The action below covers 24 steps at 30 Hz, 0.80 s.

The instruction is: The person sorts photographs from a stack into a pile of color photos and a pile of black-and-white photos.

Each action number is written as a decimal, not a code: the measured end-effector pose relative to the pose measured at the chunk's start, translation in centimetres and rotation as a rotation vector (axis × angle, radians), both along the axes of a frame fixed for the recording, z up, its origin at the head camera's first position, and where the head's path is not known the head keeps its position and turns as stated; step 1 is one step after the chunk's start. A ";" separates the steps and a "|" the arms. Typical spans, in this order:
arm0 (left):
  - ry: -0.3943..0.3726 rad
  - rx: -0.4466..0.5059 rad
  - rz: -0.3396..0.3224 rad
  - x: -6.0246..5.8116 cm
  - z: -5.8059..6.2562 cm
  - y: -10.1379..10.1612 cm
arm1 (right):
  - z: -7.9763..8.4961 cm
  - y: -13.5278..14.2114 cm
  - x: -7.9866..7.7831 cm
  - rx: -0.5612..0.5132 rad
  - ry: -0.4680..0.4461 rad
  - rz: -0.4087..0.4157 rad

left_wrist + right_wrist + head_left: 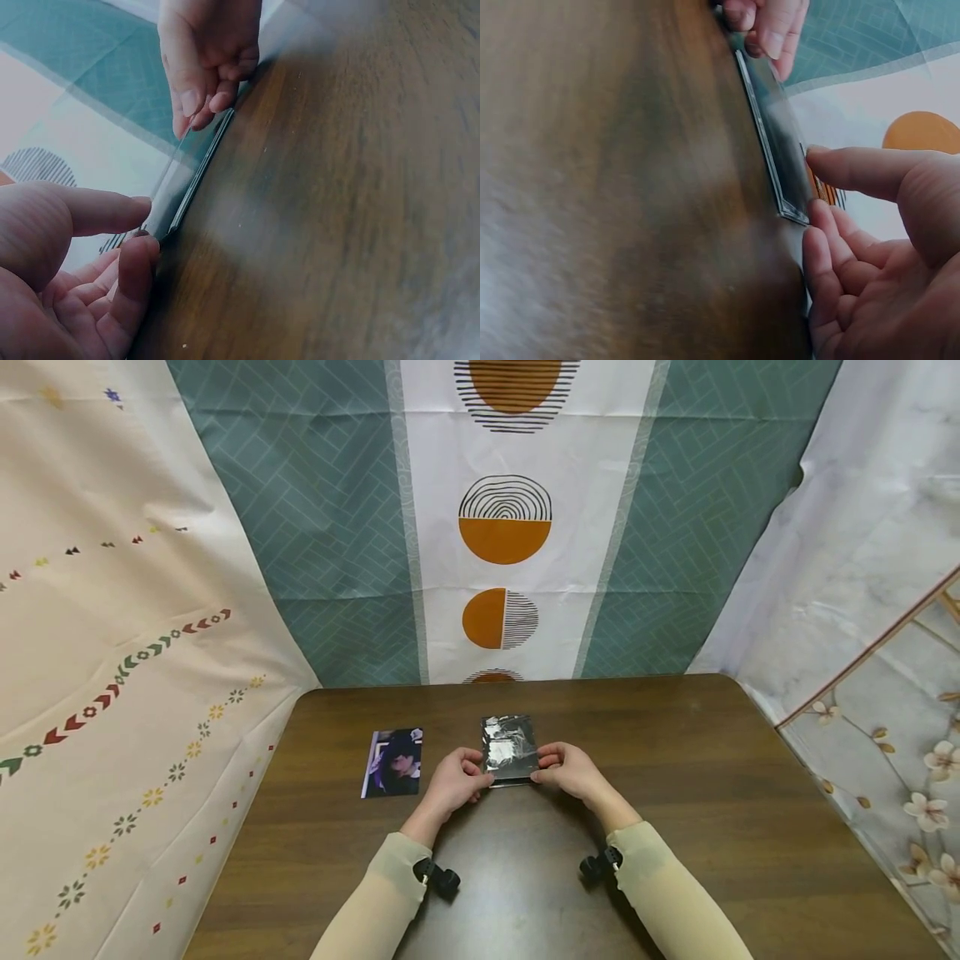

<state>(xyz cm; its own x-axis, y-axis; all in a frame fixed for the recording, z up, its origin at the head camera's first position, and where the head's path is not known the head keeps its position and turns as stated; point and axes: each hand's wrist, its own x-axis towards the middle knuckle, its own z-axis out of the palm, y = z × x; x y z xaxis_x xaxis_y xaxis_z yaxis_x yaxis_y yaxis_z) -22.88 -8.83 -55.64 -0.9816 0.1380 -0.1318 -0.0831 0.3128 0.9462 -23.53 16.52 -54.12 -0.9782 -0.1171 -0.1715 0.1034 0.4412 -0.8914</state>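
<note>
In the head view, both hands meet at a small dark, glossy rectangle near the far middle of the table. Its upper layer is a thin, shiny clear pane (512,747), tilted up slightly over a flat dark panel (759,124) with thin layered edges that lies on the wood. My left hand (454,782) pinches the pane at its left near corner between thumb and fingertip. Opposite it, my right hand (572,772) pinches the right near corner, thumb on top and fingers beneath. Left of the hands lies a photo print (393,763) in dark and purple tones.
The brown wooden table (712,793) has rounded far corners. Behind it hangs a teal and white curtain (337,527) with orange circles. Patterned cloth (150,693) borders the left side, and a floral sheet (885,710) the right. Each wrist wears a small black camera (444,880).
</note>
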 end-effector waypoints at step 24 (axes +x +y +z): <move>0.040 0.059 0.033 0.0 0.3 0.6 | 0.4 -0.4 0.8 0.006 0.125 -0.061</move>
